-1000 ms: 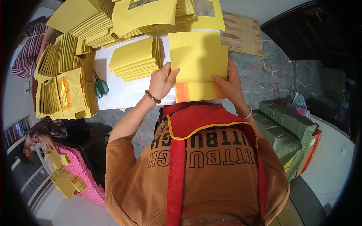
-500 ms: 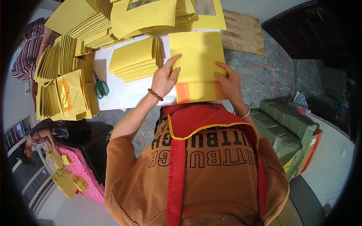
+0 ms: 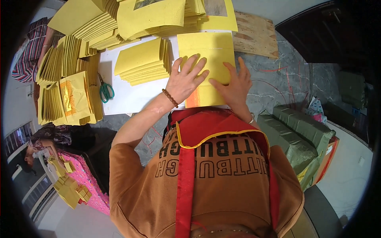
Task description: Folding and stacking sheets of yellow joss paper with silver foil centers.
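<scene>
Nearest: red cloth apron with yellow piping (image 3: 222, 127), its upper edge against the near side of the white tabletop (image 3: 127, 102).

Just beyond, straight ahead at 12 o'clock: flat yellow paper rectangle (image 3: 214, 53) on the tabletop, both hands over it. Left hand (image 3: 185, 81) lay across its left side, fingers fanned apart. Right hand (image 3: 236, 85) was spread too, thumb over the paper, some fingers reaching past the right edge. Neither pinched anything; how hard they pressed, could not tell. My judgement: smoothing would go best with flat fingers, even pressure from both sides and edges held square.

Rectangle's long axis ran roughly 12 to 6 o'clock. Orange band (image 3: 193, 98) marked the 6 o'clock end; faint pale line crossed it toward 12.

From the rectangle: stack of folded yellow paper (image 3: 141, 61) at 9 o'clock, near but apart; teal-handled scissors (image 3: 106, 92) between 8 and 9. Heaped yellow paper stacks (image 3: 152, 18) at 11.

Farther: pale wooden board (image 3: 256, 37) at 2, dark green wrapped bundles (image 3: 291, 137) at 4. At 8, well apart, another person (image 3: 59, 133) beside a pink patterned cloth (image 3: 85, 174).
</scene>
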`<state>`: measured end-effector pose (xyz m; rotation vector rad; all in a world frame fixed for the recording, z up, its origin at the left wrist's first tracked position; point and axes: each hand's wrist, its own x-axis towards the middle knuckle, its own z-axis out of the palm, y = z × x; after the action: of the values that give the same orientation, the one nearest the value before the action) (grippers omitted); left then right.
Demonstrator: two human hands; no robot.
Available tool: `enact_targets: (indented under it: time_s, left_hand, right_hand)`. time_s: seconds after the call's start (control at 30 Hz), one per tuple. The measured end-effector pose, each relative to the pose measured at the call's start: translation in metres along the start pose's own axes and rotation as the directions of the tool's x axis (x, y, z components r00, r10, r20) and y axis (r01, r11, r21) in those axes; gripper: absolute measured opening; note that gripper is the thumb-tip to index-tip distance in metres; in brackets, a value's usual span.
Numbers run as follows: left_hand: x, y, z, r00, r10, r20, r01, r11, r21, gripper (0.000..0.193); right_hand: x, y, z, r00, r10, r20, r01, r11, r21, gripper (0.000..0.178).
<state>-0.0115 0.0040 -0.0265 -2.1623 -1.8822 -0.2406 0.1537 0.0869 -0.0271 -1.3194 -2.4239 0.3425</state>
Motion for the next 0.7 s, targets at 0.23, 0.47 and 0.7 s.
enact_targets:
  time_s: [0.23, 0.47, 0.7]
  left_hand:
    - [-0.011, -0.007, 0.014, 0.998, 0.064, 0.004, -0.063, 0.989, -0.136, 0.046]
    - [-0.007, -0.02, 0.008, 0.991, 0.136, -0.012, -0.136, 0.975, -0.177, 0.038]
    - [0.006, -0.004, -0.015, 0.962, 0.237, 0.132, -0.218, 0.965, -0.147, 0.042]
  right_hand:
    - [-0.008, 0.026, 0.019, 0.996, 0.081, 0.047, -0.092, 0.94, 0.328, 0.077]
    - [-0.007, 0.048, 0.028, 0.903, 0.219, 0.369, -0.421, 0.279, 0.863, 0.052]
    - [-0.012, 0.056, 0.04, 0.894, 0.268, 0.359, -0.403, 0.132, 0.906, 0.035]
